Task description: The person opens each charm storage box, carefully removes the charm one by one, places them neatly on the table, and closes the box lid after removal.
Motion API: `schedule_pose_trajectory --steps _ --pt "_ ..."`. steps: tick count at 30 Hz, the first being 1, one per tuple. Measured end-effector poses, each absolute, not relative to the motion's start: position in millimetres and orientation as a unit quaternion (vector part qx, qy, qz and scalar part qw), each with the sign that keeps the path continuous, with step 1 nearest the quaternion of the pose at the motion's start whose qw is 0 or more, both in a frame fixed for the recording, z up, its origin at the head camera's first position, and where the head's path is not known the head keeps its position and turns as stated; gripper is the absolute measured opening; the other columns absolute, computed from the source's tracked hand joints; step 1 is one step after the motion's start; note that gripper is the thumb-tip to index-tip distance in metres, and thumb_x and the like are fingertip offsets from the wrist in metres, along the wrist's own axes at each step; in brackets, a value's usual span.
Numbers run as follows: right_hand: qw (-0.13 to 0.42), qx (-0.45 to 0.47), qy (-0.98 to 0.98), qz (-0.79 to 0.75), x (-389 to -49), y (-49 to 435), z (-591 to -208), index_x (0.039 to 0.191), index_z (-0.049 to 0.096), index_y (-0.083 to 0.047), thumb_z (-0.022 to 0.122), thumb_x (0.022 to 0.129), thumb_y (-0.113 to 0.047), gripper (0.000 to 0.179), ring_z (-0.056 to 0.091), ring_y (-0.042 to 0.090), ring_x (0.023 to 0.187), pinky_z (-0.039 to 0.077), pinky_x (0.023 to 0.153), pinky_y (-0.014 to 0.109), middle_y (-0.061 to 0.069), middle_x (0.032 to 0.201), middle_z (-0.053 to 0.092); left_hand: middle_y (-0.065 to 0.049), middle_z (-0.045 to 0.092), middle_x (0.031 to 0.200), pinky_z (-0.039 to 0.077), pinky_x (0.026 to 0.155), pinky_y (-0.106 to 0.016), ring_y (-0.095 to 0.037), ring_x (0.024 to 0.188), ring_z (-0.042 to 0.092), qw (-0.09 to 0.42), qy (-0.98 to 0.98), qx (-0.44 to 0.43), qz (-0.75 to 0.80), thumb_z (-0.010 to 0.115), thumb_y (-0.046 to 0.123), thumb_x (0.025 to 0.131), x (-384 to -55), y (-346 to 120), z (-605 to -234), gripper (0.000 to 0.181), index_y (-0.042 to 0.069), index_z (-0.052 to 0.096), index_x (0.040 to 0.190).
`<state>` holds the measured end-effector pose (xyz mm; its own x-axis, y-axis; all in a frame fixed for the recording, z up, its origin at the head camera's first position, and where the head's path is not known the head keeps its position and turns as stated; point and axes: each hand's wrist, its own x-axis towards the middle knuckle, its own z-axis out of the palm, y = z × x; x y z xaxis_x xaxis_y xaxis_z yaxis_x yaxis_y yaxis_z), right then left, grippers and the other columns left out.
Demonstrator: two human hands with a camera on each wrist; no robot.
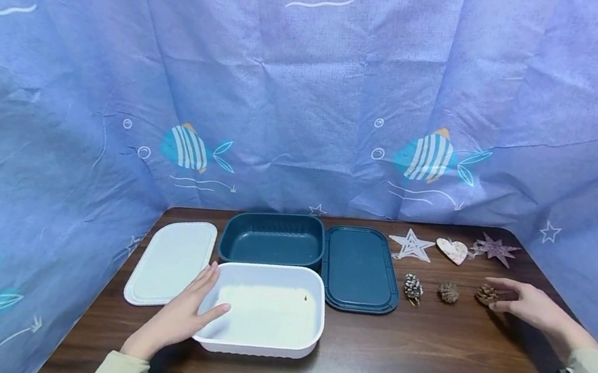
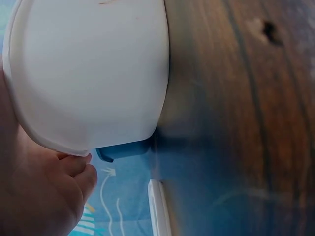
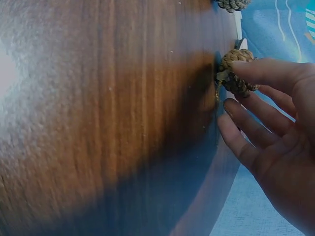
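My right hand (image 1: 532,308) is at a brown pine cone (image 1: 487,294) on the table's right side, thumb and fingers on either side of it. In the right wrist view the thumb overlaps the pine cone (image 3: 237,64), which has a gold string; the other fingers spread below. My left hand (image 1: 188,309) rests at the left rim of a white rectangular container (image 1: 260,354), fingers straight and spread, thumb reaching over the inside. The left wrist view shows the container's white wall (image 2: 93,73) close up, fingers beside its rim.
Behind the white container stands a dark blue container (image 1: 272,247). A white lid (image 1: 172,264) lies left, a blue lid (image 1: 362,268) right. Two more pine cones, a snowy one (image 1: 413,287) and a brown one (image 1: 448,292), lie near a white star (image 1: 411,246), a heart (image 1: 452,250) and a purple star (image 1: 496,249).
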<state>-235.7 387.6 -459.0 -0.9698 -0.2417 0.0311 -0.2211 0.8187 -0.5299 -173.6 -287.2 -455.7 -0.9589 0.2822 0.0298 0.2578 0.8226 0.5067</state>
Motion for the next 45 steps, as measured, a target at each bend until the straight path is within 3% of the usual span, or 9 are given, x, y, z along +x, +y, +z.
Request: schedule_pose_trajectory --steps 5,12,21,27,31,34,39,42,45 --pt "0.007 -0.134 0.951 -0.280 -237 392 -453 0.137 0.052 0.012 0.078 0.083 -0.009 0.064 0.067 0.019 0.095 0.052 0.079 0.031 0.034 0.127 0.060 -0.015 0.011 0.167 0.015 0.119 -0.057 -0.037 0.153 0.007 0.030 0.948 0.155 0.275 0.059 0.047 0.101 -174 -289 -450 0.083 0.002 0.020 0.159" --pt "-0.017 -0.130 0.958 -0.254 -240 397 -436 0.139 0.051 0.009 0.074 0.089 -0.013 0.059 0.062 0.044 0.100 0.049 0.082 0.060 0.038 0.131 0.055 -0.016 0.009 0.167 0.013 0.119 -0.059 -0.038 0.153 0.004 0.037 0.944 0.162 0.284 0.057 0.044 0.102 -176 -290 -441 0.081 0.002 0.019 0.160" --pt "-0.054 -0.118 0.959 -0.254 -249 392 -407 0.139 0.051 0.007 0.065 0.098 -0.020 0.051 0.046 0.065 0.116 0.035 0.090 0.075 0.037 0.130 0.055 -0.014 0.023 0.164 0.018 0.119 -0.057 -0.035 0.152 0.017 -0.042 0.948 0.204 0.242 0.061 0.049 0.099 -177 -265 -413 0.079 0.006 0.031 0.158" --pt "-0.063 -0.117 0.958 -0.253 -265 372 -388 0.141 0.051 0.004 0.062 0.101 -0.027 0.052 0.047 0.063 0.119 0.033 0.095 0.074 0.036 0.134 0.054 -0.009 0.035 0.160 0.023 0.120 -0.051 -0.026 0.149 0.029 -0.101 0.940 0.245 0.214 0.064 0.044 0.099 -170 -228 -393 0.071 0.007 0.040 0.155" --pt "-0.074 -0.135 0.954 -0.257 -276 353 -376 0.139 0.055 0.004 0.063 0.101 -0.024 0.048 0.069 0.033 0.097 0.047 0.090 0.053 0.029 0.130 0.061 -0.008 0.038 0.159 0.025 0.119 -0.050 -0.026 0.148 0.032 -0.116 0.934 0.264 0.210 0.063 0.045 0.099 -165 -201 -383 0.068 0.009 0.043 0.154" --pt "-0.070 -0.145 0.953 -0.255 -283 338 -366 0.140 0.054 0.003 0.062 0.101 -0.024 0.048 0.068 0.021 0.079 0.049 0.083 0.045 0.027 0.131 0.061 -0.009 0.040 0.158 0.027 0.118 -0.050 -0.027 0.147 0.035 -0.132 0.928 0.283 0.203 0.063 0.044 0.099 -163 -182 -379 0.066 0.009 0.046 0.152" --pt "-0.058 -0.151 0.951 -0.263 -294 314 -349 0.143 0.052 0.001 0.060 0.103 -0.029 0.052 0.058 0.048 0.116 0.036 0.102 0.064 0.027 0.137 0.058 -0.007 0.041 0.157 0.028 0.118 -0.049 -0.026 0.146 0.036 -0.148 0.921 0.312 0.179 0.062 0.045 0.099 -159 -157 -374 0.065 0.012 0.046 0.153" --pt "-0.056 -0.156 0.944 -0.285 -299 300 -340 0.144 0.052 0.000 0.061 0.102 -0.029 0.051 0.052 0.048 0.126 0.035 0.106 0.062 0.026 0.137 0.058 -0.008 0.041 0.157 0.028 0.118 -0.049 -0.026 0.147 0.035 -0.147 0.918 0.328 0.165 0.060 0.045 0.100 -158 -147 -373 0.064 0.012 0.045 0.153" --pt "-0.058 -0.165 0.937 -0.303 -304 288 -332 0.144 0.052 -0.001 0.061 0.103 -0.025 0.049 0.055 0.045 0.124 0.040 0.103 0.060 0.025 0.138 0.058 -0.007 0.040 0.158 0.027 0.118 -0.049 -0.025 0.148 0.033 -0.145 0.918 0.338 0.152 0.057 0.046 0.102 -157 -139 -373 0.063 0.012 0.044 0.154"
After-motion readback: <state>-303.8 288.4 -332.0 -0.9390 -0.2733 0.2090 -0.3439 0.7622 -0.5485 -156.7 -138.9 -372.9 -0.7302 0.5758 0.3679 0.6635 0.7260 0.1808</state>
